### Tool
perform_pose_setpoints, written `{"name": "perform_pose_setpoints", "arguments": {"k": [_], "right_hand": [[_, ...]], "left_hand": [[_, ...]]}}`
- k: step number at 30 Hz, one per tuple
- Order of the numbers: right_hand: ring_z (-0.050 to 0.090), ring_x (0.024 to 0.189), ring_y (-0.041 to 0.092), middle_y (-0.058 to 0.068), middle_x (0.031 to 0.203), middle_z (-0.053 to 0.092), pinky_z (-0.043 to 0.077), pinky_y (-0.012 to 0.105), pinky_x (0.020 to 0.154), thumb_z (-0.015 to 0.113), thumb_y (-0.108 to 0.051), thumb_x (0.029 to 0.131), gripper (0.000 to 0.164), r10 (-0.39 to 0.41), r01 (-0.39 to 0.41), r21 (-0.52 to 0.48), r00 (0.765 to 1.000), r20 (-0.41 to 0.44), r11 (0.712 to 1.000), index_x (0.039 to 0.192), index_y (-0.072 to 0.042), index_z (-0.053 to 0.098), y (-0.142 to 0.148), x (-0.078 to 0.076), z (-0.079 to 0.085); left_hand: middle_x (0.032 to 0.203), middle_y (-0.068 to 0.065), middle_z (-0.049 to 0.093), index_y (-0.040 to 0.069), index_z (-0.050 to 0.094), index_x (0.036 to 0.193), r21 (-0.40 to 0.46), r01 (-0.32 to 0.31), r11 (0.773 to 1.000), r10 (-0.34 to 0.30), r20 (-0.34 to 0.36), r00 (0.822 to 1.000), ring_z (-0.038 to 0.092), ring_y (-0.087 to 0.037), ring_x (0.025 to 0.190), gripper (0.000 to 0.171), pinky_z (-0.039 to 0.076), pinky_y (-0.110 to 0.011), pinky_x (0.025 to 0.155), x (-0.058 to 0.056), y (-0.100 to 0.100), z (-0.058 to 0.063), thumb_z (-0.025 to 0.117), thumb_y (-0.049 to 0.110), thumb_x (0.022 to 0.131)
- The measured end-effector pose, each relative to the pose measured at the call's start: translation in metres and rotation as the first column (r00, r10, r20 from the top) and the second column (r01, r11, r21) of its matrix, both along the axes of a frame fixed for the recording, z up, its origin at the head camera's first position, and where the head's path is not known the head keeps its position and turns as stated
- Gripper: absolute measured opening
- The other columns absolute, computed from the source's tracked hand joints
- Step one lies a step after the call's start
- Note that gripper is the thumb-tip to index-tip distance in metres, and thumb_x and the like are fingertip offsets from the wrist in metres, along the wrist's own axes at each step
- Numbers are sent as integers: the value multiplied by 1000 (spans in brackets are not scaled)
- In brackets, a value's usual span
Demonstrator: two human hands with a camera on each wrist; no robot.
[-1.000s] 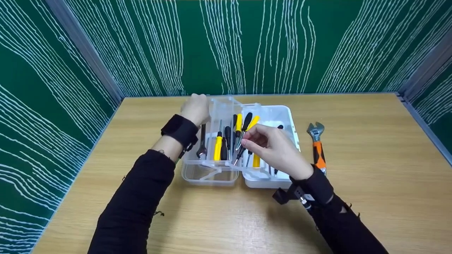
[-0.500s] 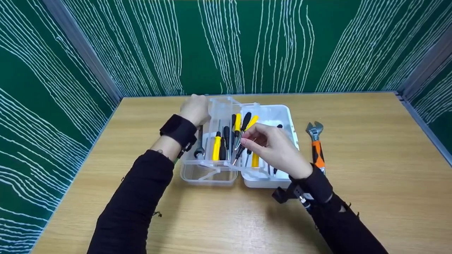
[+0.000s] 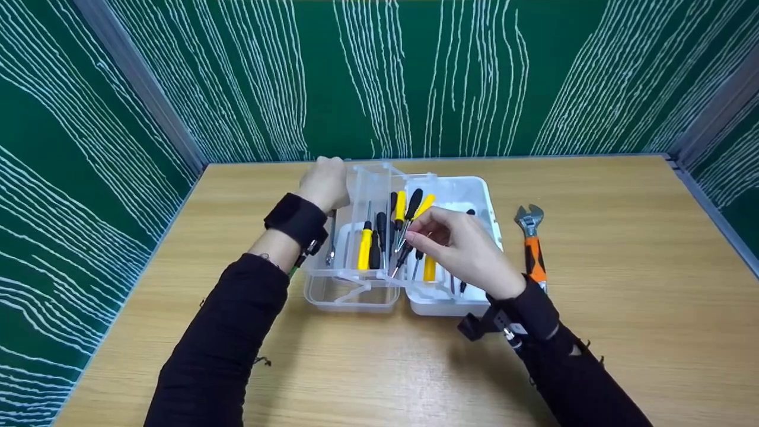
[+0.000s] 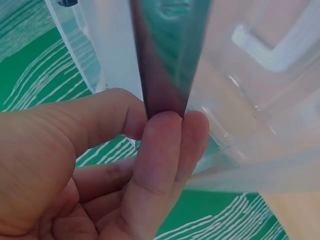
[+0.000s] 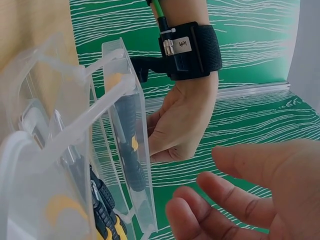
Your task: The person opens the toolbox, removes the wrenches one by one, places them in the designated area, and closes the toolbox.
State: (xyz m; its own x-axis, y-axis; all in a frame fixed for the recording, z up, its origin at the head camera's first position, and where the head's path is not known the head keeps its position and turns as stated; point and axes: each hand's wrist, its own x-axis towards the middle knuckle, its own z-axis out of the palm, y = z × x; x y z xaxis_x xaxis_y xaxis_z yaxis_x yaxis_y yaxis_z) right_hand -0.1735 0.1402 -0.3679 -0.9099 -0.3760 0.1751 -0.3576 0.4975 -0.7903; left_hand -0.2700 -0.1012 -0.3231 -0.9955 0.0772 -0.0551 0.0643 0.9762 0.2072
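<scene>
My left hand pinches the upper end of a wrench over the left part of an open plastic toolbox. In the left wrist view its flat, shiny metal shank sits between thumb and fingertips. The wrench hangs with its lower head down in the clear tray, seen nearly edge-on from above. My right hand hovers over the box's middle, close to the screwdrivers. In the right wrist view its curved fingers stand apart from the thumb and hold nothing. A yellow-and-black screwdriver lies in the tray beside the wrench.
An adjustable wrench with an orange-and-black handle lies on the table, right of the box. More screwdrivers, including a black-handled one, lie across the trays and white base. Green walls with white lines surround the table.
The wrench has turned in my left hand from showing its open end broadside to nearly edge-on. My left hand has shifted slightly left; my right hand has stayed in place.
</scene>
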Motion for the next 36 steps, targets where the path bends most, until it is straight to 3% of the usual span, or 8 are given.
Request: {"name": "perform_pose_setpoints", "arguments": {"k": [6, 11, 13, 15, 19, 25, 30, 36], "right_hand": [[64, 82, 18, 3, 98, 76, 54, 24, 73, 74, -27, 103, 16, -1, 1, 1, 1000, 4, 1000, 109, -12, 75, 0, -1, 0], [65, 82, 19, 3, 99, 76, 55, 24, 73, 75, -27, 103, 17, -1, 1, 0, 1000, 13, 1000, 110, -12, 75, 0, -1, -1], [65, 83, 19, 3, 100, 76, 56, 24, 73, 75, -27, 103, 17, -2, 2, 1, 1000, 17, 1000, 111, -12, 74, 0, -1, -1], [66, 83, 19, 3, 101, 77, 56, 24, 74, 75, -27, 103, 17, -4, 4, -2, 1000, 21, 1000, 111, -12, 74, 0, -1, -1], [66, 83, 19, 4, 102, 76, 55, 23, 73, 75, -27, 103, 19, -5, 6, -19, 1000, 31, 1000, 114, -12, 73, -1, -1, -1], [68, 83, 20, 7, 104, 74, 56, 23, 74, 75, -28, 103, 29, -2, 4, -33, 999, 45, 999, 123, -9, 69, -1, -2, 0], [66, 88, 21, 6, 105, 74, 56, 26, 77, 75, -29, 103, 31, -7, 8, -22, 999, 47, 1000, 125, -8, 68, -2, -3, 0], [65, 86, 21, 6, 101, 73, 54, 25, 76, 75, -28, 103, 31, -1, 1, -22, 999, 33, 1000, 126, -8, 68, -1, -2, -1]], "left_hand": [[110, -25, 78, -8, 73, 113, 52, -20, 998, 18, 43, 999, 80, -29, 77, 22, 62, -25, 53, 0, -5, 4, 68, -8, 92], [98, -17, 76, -4, 74, 100, 90, -35, 995, 33, 27, 999, 75, -25, 73, 11, 61, -24, 54, 2, -11, 8, 67, -6, 92], [85, -11, 70, 1, 69, 86, 99, -29, 995, 30, -8, 1000, 68, -22, 68, 8, 58, -24, 54, 4, -14, 11, 66, -5, 92], [73, -5, 57, 7, 58, 75, 106, -13, 994, 18, -53, 998, 59, -20, 64, 21, 52, -24, 54, 7, -16, 13, 64, -4, 92], [68, 0, 38, 13, 45, 74, 137, 7, 991, 7, -107, 994, 47, -18, 60, 30, 41, -27, 54, 14, -17, 17, 60, -4, 92], [69, -2, 48, 6, 61, 85, 191, 3, 982, 21, -126, 992, 51, -17, 58, 16, 41, -24, 51, 26, -17, 24, 62, 4, 100], [80, -9, 67, -1, 76, 97, 263, 51, 964, 5, -208, 978, 52, -16, 59, 15, 39, -24, 52, 38, -16, 31, 65, 8, 103], [105, -16, 80, -3, 78, 113, 341, 98, 935, 0, -276, 961, 71, -23, 83, 20, 61, -31, 73, 49, -12, 39, 65, 7, 103]]}}
